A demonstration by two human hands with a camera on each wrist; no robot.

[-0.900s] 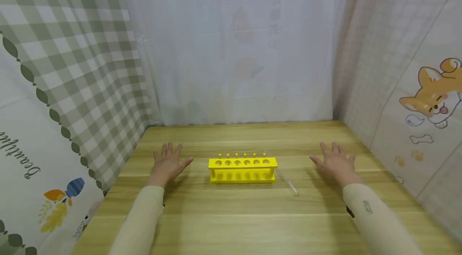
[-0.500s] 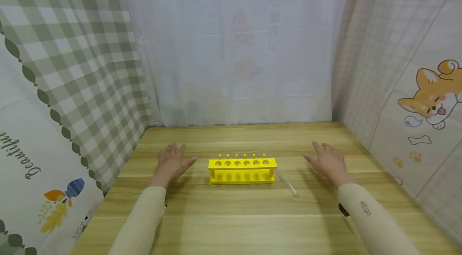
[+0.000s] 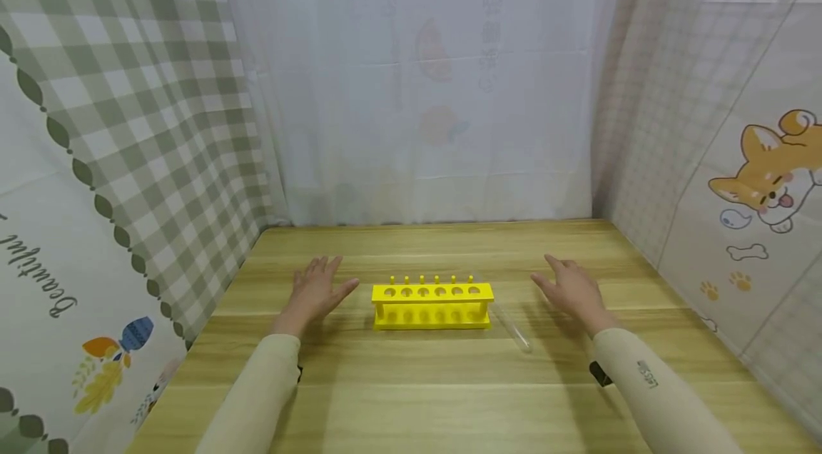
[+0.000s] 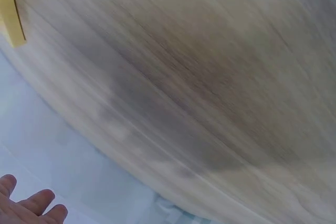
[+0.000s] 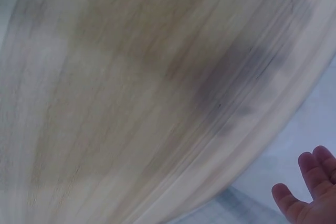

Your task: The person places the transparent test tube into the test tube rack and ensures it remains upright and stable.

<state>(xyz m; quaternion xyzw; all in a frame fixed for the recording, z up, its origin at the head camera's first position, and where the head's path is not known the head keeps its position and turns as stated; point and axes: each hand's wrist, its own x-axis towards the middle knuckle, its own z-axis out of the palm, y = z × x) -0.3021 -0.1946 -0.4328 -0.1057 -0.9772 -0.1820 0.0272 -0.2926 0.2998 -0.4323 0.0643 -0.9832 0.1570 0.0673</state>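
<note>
A yellow test tube rack (image 3: 432, 294) with a row of holes and short pegs along its back stands mid-table in the head view. Beside its right end lies a clear test tube (image 3: 511, 329), slanting toward the front; its far end is hidden by the rack. Left of the rack hovers my left hand (image 3: 312, 293), fingers spread, holding nothing. My right hand (image 3: 574, 293) is over the table to the right of the tube, fingers extended and likewise holding nothing. One corner of the rack (image 4: 11, 17) shows in the left wrist view.
The wooden table (image 3: 430, 397) runs back to a pale curtain (image 3: 430, 97). A green checked cloth (image 3: 160, 83) hangs along the left side, and a cloth printed with a dog (image 3: 777, 175) along the right.
Both hands have moved inward, the left to the right and the right to the left, closer to the rack and tube. Rack and tube lie where they were.
</note>
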